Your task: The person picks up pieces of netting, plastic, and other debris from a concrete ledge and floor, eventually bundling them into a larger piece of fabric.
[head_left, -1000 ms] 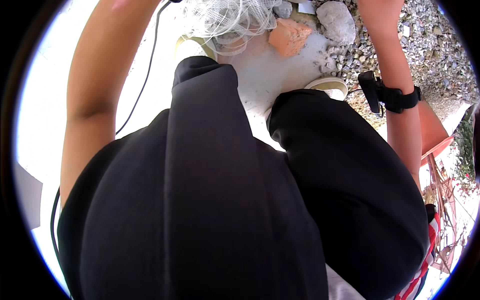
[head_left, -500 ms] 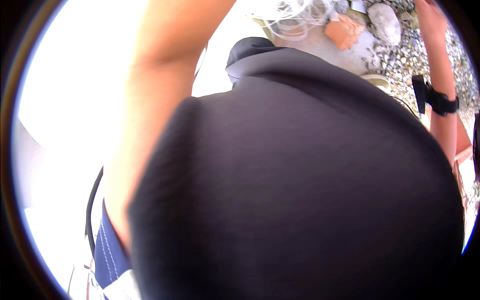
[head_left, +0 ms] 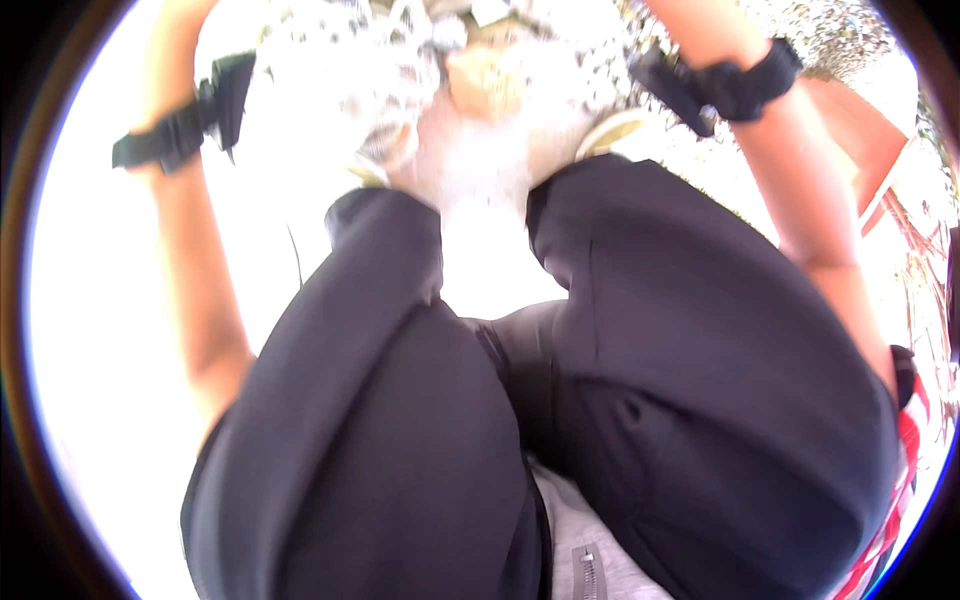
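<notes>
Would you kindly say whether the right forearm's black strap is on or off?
On: the black strap wraps around the right forearm.

The top edge cuts off the left forearm [head_left: 198,250] and right forearm [head_left: 800,190], leaving left grip and right grip unseen, so I can't tell what either touches. Between the grips the brick [head_left: 485,85] is smeared; toward the left one, glare washes out the netting [head_left: 390,137]. Below them, trouser legs [head_left: 370,390] hide most of both shoes [head_left: 606,134]; the right forearm covers part of the flowerpot [head_left: 870,125].
</notes>
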Demonstrator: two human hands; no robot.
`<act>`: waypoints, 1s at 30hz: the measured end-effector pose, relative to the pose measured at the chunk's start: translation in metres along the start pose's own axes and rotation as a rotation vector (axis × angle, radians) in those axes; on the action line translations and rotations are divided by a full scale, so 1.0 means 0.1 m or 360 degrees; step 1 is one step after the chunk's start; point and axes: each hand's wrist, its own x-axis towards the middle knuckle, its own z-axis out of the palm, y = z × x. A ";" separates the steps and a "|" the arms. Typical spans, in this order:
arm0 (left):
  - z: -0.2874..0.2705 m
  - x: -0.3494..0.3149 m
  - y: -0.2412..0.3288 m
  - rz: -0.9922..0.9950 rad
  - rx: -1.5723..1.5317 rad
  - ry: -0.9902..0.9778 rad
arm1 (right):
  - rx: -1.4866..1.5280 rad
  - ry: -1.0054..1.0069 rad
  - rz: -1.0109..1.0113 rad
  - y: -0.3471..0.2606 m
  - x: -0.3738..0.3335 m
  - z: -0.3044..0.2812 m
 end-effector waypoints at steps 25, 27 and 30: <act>0.64 0.67 1.34 0.0048 0.0872 -0.0420 | -0.0440 0.0696 0.0307 0.32 0.22 -1.52; 0.73 0.88 1.35 0.0243 0.1033 -0.0482 | -0.1077 0.0889 0.0456 0.71 0.07 -1.84; 0.90 1.15 1.44 0.0291 0.1099 -0.0669 | -0.1451 0.0879 0.0433 0.91 -0.07 -2.12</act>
